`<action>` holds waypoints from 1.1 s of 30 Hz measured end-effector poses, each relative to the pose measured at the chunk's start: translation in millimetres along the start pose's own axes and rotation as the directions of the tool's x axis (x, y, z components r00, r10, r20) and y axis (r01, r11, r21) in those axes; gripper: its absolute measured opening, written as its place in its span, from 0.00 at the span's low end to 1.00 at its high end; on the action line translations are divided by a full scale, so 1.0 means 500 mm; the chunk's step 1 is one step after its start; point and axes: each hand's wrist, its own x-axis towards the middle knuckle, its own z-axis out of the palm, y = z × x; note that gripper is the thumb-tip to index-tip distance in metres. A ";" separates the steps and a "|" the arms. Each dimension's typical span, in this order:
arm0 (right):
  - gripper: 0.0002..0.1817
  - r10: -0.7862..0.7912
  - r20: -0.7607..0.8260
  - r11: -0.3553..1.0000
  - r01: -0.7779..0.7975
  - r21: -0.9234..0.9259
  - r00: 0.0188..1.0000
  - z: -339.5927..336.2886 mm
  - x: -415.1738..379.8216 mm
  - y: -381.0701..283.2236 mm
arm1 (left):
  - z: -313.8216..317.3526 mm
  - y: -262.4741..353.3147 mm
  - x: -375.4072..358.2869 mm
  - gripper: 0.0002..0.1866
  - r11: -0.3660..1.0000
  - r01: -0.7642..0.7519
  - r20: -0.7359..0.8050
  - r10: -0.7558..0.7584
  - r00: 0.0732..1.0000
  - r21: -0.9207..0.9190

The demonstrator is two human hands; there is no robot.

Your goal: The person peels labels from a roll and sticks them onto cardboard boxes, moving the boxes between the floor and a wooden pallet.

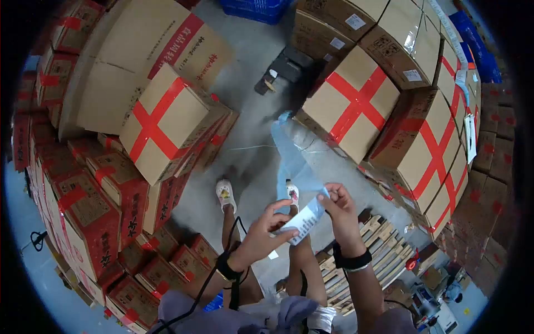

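Note:
A white printed label (303, 224) is stretched between my two hands, with dark print on its face. My left hand (266, 229) has its fingers curled around the label's lower left end. At the upper right corner, my right hand (340, 211) pinches the label between thumb and fingers. A long, pale blue, see-through strip (293, 161) hangs from the label, twisted along its length. It trails away above the floor, past my right shoe (292, 192). Dark bands circle both wrists.
Taped cartons (356, 100) are stacked at the right, with another strip of labels (461, 78) lying over them. More cartons (158, 122) fill the left. A wooden pallet (367, 261) lies at lower right. A dark object (286, 69) and a blue crate (256, 10) are farther ahead.

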 end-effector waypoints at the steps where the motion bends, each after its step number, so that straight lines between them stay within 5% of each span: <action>1: 0.15 0.027 -0.030 1.000 -0.027 -0.010 0.999 0.024 0.014 -0.009 | -0.038 0.009 -0.012 0.28 0.997 0.013 0.038 -0.010 0.999 -0.073; 3: 0.16 0.072 -0.082 0.997 -0.074 -0.026 0.994 0.080 0.039 -0.017 | -0.110 -0.006 -0.044 0.20 0.995 0.087 0.050 -0.084 0.995 -0.058; 5: 0.17 -0.411 -0.227 0.762 0.196 -0.617 0.883 0.170 0.051 0.001 | -0.185 -0.003 -0.074 0.16 0.991 0.103 0.060 -0.098 0.993 -0.080; 7: 0.19 -0.614 0.020 0.385 0.322 -0.865 0.789 0.274 0.041 0.007 | -0.250 0.032 -0.111 0.11 0.996 0.079 -0.053 -0.081 0.995 -0.034; 9: 0.20 -0.500 0.376 0.185 0.520 -0.834 0.780 0.385 -0.001 -0.015 | -0.318 0.052 -0.151 0.10 0.998 -0.027 -0.127 0.034 0.991 0.060; 11: 0.17 -0.193 0.390 0.460 0.434 -0.774 0.900 0.491 -0.022 -0.005 | -0.386 0.072 -0.189 0.11 0.955 -0.154 -0.171 0.201 0.965 0.254; 13: 0.14 0.041 0.411 0.672 0.279 -0.686 0.911 0.566 -0.020 -0.006 | -0.443 0.098 -0.218 0.10 0.919 -0.236 -0.201 0.308 0.930 0.316; 16: 0.09 0.202 0.471 0.883 0.048 -0.467 0.859 0.629 0.026 0.005 | -0.533 0.110 -0.248 0.12 0.968 -0.216 -0.184 0.238 0.954 0.130; 19: 0.10 0.266 0.499 0.931 -0.084 -0.356 0.825 0.654 0.065 0.006 | -0.585 0.138 -0.252 0.15 0.992 -0.127 -0.185 0.124 0.975 -0.007; 26: 0.10 0.206 0.530 0.923 0.016 -0.384 0.823 0.649 0.157 0.021 | -0.617 0.139 -0.171 0.17 0.976 0.044 -0.188 -0.085 0.978 -0.215; 29: 0.10 0.351 0.411 0.935 -0.297 -0.192 0.841 0.596 0.245 0.026 | -0.619 0.177 -0.097 0.18 0.967 0.178 -0.216 -0.215 0.952 -0.180; 31: 0.06 0.368 0.346 0.930 -0.337 -0.149 0.863 0.541 0.341 -0.004 | -0.637 0.175 -0.047 0.19 0.975 0.162 -0.234 -0.194 0.953 -0.150; 33: 0.05 0.351 0.245 0.934 -0.321 -0.155 0.904 0.468 0.472 -0.047 | -0.693 0.183 -0.015 0.21 0.959 0.205 -0.416 -0.270 0.868 -0.197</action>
